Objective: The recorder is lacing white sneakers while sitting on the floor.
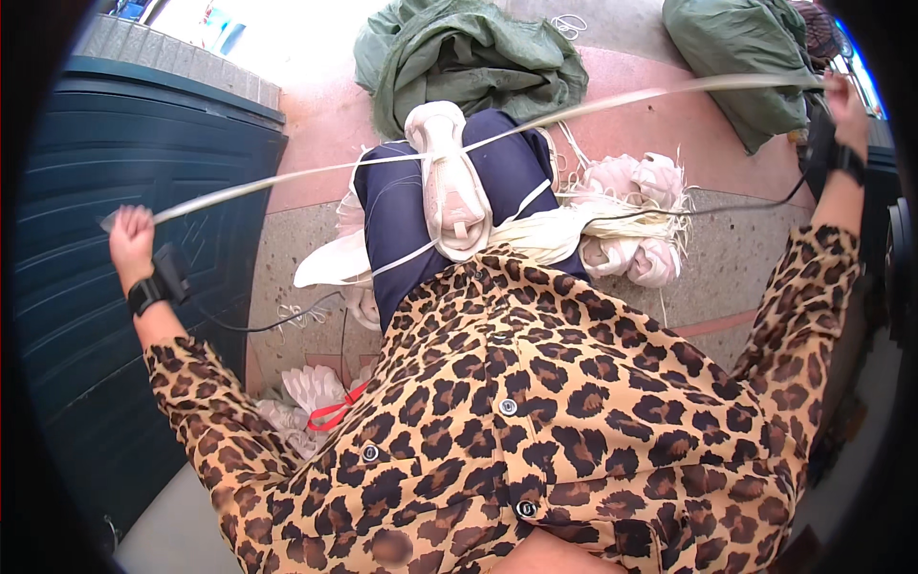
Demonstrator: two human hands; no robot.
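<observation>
1. A pale shoe [459,206] is lying between the person's thighs on dark blue trousers [392,215], a white lace [660,91] crossing it.
2. The left hand [132,234] and right hand [845,105], both fisted, are gripping the lace's ends far out to either side.
3. Lacing seems to be only partly done, long ends remaining; filled holes cannot be counted.
4. Spare laces [545,234] are lying right of the shoe; a green sack [469,72] is sitting beyond.

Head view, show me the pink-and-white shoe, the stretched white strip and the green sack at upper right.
Pink-and-white shoe [456,196], head view: about its middle.
Stretched white strip [650,93], head view: its right-hand length.
Green sack [734,62], head view: middle of its facing side.
</observation>
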